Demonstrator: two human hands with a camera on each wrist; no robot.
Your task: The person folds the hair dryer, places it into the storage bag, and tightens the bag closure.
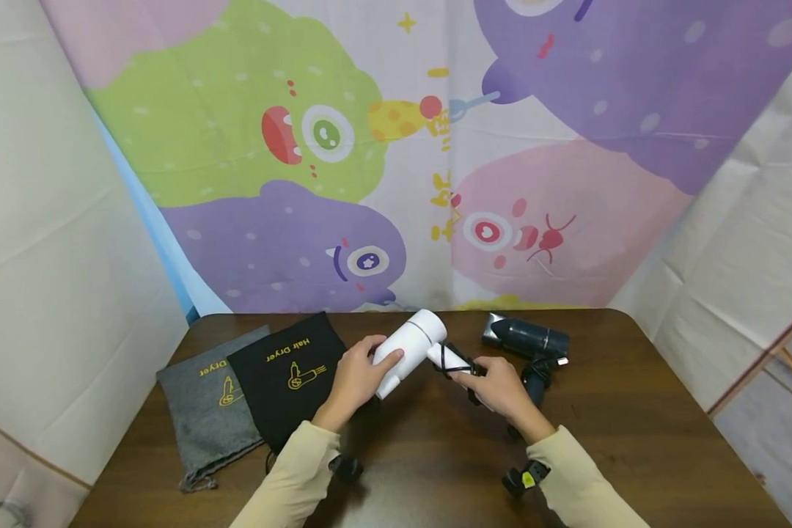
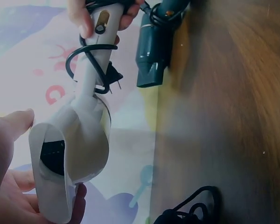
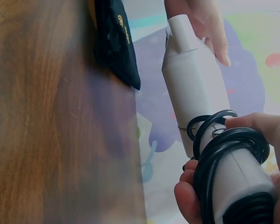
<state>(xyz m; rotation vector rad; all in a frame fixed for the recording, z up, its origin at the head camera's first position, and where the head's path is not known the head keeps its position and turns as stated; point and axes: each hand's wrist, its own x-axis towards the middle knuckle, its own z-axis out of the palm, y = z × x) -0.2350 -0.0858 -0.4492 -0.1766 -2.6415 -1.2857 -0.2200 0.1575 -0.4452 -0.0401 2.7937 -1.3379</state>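
A white hair dryer (image 1: 414, 339) is held up over the table between both hands. My left hand (image 1: 355, 375) grips its body near the nozzle, thumb on the near side. My right hand (image 1: 500, 390) grips the handle, where a black cord (image 3: 206, 172) is wound in loops. In the left wrist view the open mouth of the nozzle (image 2: 50, 186) faces the camera, and the plug (image 2: 113, 73) with its prongs hangs beside the handle. Just past my right hand lies a dark hair dryer (image 1: 531, 339), its handle wrapped in its own cord.
On the left of the brown table (image 1: 422, 469) lie a grey drawstring pouch (image 1: 201, 418) and a black pouch (image 1: 270, 367) overlapping it, both printed "Hair Dryer" in yellow. A cartoon-print cloth (image 1: 422, 257) hangs behind the table's far edge, with pale fabric at both sides.
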